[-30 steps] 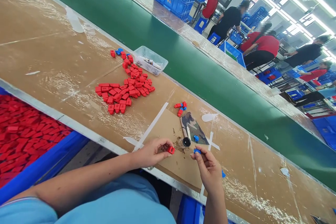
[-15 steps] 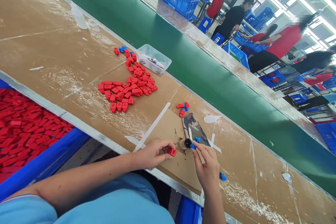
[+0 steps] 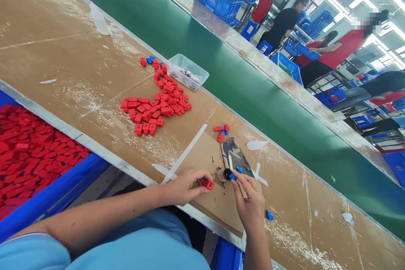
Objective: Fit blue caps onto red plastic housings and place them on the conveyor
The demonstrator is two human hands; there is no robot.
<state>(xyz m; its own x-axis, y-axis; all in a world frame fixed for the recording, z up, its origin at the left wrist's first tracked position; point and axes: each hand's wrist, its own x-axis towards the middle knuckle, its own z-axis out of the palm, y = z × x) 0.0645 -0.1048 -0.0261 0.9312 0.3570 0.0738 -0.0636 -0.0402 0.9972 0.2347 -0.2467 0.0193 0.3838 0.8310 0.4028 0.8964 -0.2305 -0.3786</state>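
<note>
Between the thumb and fingers of my left hand [image 3: 186,186] is a small red plastic block [image 3: 208,185], with a dark opening on its end. My right hand [image 3: 249,196] pinches a small blue plastic piece [image 3: 233,176] against a round black-topped pot [image 3: 227,173]. Right behind these fingers lies a camouflage cloth strip [image 3: 238,154], with another blue piece [image 3: 239,169] on its near end. Under both hands is a taped-down cardboard sheet [image 3: 196,158] with brown stains around the pot. A loose blue piece [image 3: 269,215] rests to the right of my right wrist.
Many red blocks [image 3: 169,99] are heaped on the table beside a clear plastic tray [image 3: 190,71]. A few red and blue pieces [image 3: 222,130] lie beyond the cloth. A blue crate of red blocks [image 3: 72,190] stands at lower left. Behind runs a green conveyor belt [image 3: 202,50]; people work past it.
The whole view has shifted slightly. Both hands keep nearly the same pose, the red block in the left and the blue piece at the black-topped pot in the right.
</note>
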